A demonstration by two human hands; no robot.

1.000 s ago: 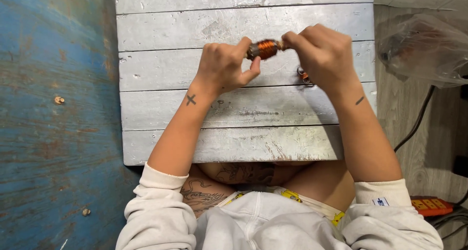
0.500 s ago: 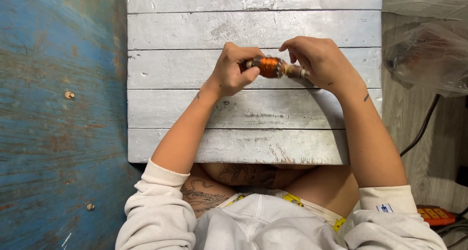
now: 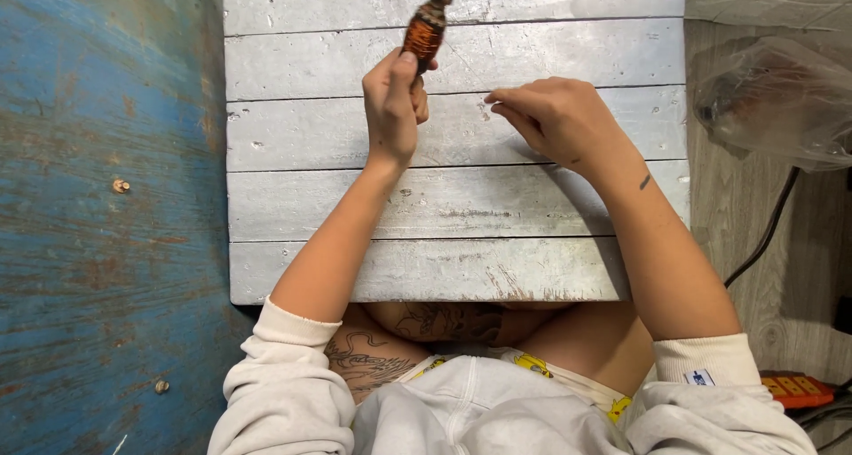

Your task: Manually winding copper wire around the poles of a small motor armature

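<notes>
Copper-wound, the small orange motor armature [image 3: 426, 27] stands pinched upright in my left hand [image 3: 392, 109], lifted over the grey-painted plank board [image 3: 532, 215]. My right hand [image 3: 559, 118] hovers beside it, fingers loosely curled, holding nothing. Best to grip the shaft end firmly without squeezing the windings.

You're in a rough home workshop, seated low at a worktop [image 3: 461, 215] of worn, whitewashed planks. Around you lie a scuffed blue-painted floor [image 3: 98, 242], a black cable [image 3: 763, 233], an orange power strip [image 3: 796, 388] and a clear plastic bag [image 3: 772, 100].
</notes>
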